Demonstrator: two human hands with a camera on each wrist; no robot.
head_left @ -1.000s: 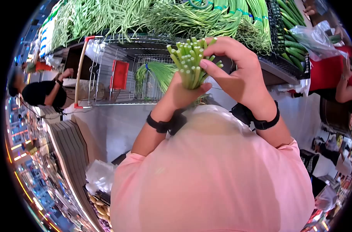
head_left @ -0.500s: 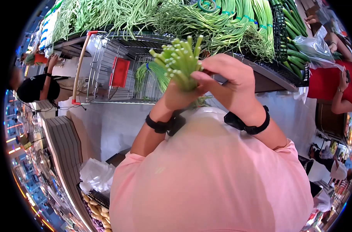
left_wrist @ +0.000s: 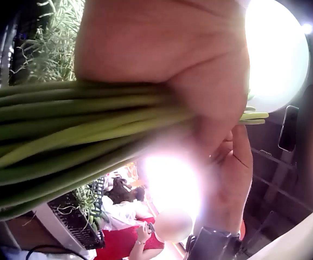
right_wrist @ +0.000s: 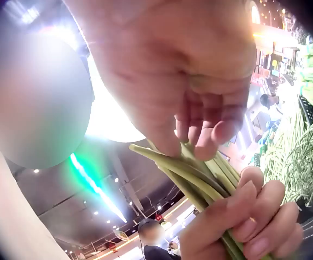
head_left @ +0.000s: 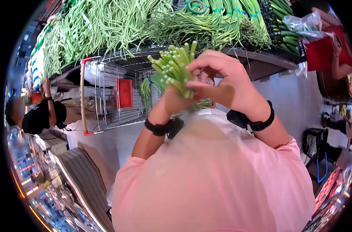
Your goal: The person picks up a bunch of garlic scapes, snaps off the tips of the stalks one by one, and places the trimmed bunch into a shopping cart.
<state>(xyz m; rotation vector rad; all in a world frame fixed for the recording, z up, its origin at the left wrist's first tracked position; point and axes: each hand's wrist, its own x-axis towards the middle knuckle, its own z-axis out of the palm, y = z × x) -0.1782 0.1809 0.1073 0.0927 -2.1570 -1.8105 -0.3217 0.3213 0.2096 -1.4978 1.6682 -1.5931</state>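
Observation:
A bunch of garlic scapes (head_left: 172,63), long green stems with pale cut ends, stands up out of my left hand (head_left: 170,101). The left fingers curl round the stems, as the right wrist view shows. Along the left wrist view the stems (left_wrist: 64,132) run out sideways from under the palm. My right hand (head_left: 226,81) is at the cut ends, with thumb and fingertips pinching stems at the right side of the bunch. In the right wrist view its thumb (right_wrist: 170,143) presses against the stem ends.
A shopping cart (head_left: 123,120) with a red flap (head_left: 124,93) stands ahead on the left, holding another tied green bunch (head_left: 156,81). Behind it, a display is heaped with long beans (head_left: 118,27). A person in black (head_left: 44,116) is left, another in red (head_left: 319,54) right.
The scapes have shifted a little left and lean more that way. My right hand has come down from the top of the bunch to its right side. The head view has turned slightly.

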